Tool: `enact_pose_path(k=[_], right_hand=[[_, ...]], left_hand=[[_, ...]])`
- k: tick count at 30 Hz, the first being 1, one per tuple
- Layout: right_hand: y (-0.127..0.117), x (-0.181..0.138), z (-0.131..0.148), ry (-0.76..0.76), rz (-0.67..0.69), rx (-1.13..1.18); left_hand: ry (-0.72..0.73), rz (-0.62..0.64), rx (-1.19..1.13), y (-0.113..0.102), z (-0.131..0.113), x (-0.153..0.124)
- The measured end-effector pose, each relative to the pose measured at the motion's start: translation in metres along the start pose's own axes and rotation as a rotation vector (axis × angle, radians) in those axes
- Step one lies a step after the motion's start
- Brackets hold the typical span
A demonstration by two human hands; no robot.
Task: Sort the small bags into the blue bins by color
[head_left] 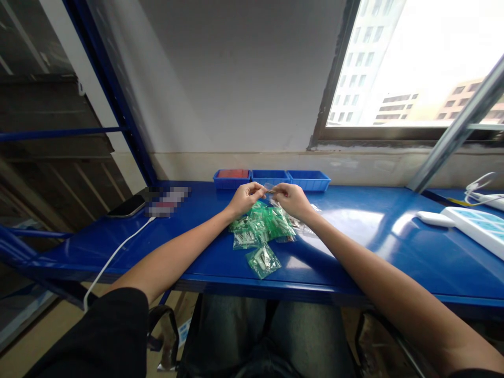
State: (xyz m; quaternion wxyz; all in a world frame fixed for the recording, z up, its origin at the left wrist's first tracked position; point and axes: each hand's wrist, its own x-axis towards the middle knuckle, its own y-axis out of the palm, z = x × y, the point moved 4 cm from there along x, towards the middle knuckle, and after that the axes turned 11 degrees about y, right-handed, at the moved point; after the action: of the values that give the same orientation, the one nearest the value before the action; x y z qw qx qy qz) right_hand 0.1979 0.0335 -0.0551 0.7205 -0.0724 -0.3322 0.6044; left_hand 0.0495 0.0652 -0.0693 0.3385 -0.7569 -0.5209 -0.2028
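Observation:
My left hand (pixel 244 198) and my right hand (pixel 290 200) meet above the blue table (pixel 354 247), fingers pinched together on a small clear plastic bag (pixel 270 189) stretched between them. Just below the hands lies a heap of small green plastic bags (pixel 263 227) with white parts inside. One green bag (pixel 263 261) lies apart, nearer the table's front edge. Some clear bags (pixel 305 223) lie under my right wrist.
Three blue trays (pixel 271 179) stand in a row at the back, the left one with red contents. A phone (pixel 128 206) with a white cable (pixel 114 254) lies at the left. A white device (pixel 478 227) sits at the right. A window is above right.

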Motion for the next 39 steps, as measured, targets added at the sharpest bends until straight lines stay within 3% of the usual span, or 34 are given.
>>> enact_pose_path(k=[3, 7, 9, 11, 13, 16, 21, 24, 27, 30, 35, 37, 39], right_hand=[[-0.007, 0.003, -0.005, 0.186, 0.019, 0.234], [0.000, -0.002, -0.003, 0.470, 0.231, 0.630], [0.004, -0.006, 0.002, 0.497, 0.301, 0.739], [0.005, -0.007, 0.005, 0.456, 0.277, 0.740], [0.001, -0.005, 0.005, 0.367, 0.166, 0.627], [-0.021, -0.005, 0.012, 0.113, -0.156, 0.300], [-0.066, -0.031, 0.047, -0.367, -0.693, -0.071], [-0.088, -0.050, 0.068, -0.533, -0.960, -0.147], [-0.101, -0.046, 0.074, -0.611, -1.106, -0.237], [-0.104, -0.014, 0.053, -0.504, -1.009, -0.385], [-0.088, 0.038, -0.040, 0.127, -0.435, -0.619], [-0.084, 0.037, -0.061, 0.219, -0.354, -0.638], [-0.081, 0.033, -0.066, 0.230, -0.356, -0.606]], left_hand=[[0.059, -0.066, 0.003, -0.004, -0.003, 0.001], [0.208, -0.081, 0.238, -0.007, -0.018, -0.002], [0.305, -0.031, 0.366, -0.004, -0.028, -0.004], [0.410, 0.071, 0.450, 0.001, -0.037, -0.006], [0.487, 0.164, 0.506, 0.005, -0.040, -0.006], [0.464, 0.208, 0.587, 0.004, -0.031, -0.004], [0.110, 0.231, 0.734, -0.014, 0.014, -0.001], [-0.167, 0.237, 0.725, -0.023, 0.038, -0.004], [-0.268, 0.272, 0.659, -0.022, 0.042, -0.006], [-0.300, 0.281, 0.632, -0.020, 0.037, -0.004], [-0.284, 0.183, 0.454, -0.022, 0.041, -0.003], [-0.243, 0.150, 0.397, -0.023, 0.047, -0.003], [-0.222, 0.114, 0.373, -0.024, 0.052, -0.003]])
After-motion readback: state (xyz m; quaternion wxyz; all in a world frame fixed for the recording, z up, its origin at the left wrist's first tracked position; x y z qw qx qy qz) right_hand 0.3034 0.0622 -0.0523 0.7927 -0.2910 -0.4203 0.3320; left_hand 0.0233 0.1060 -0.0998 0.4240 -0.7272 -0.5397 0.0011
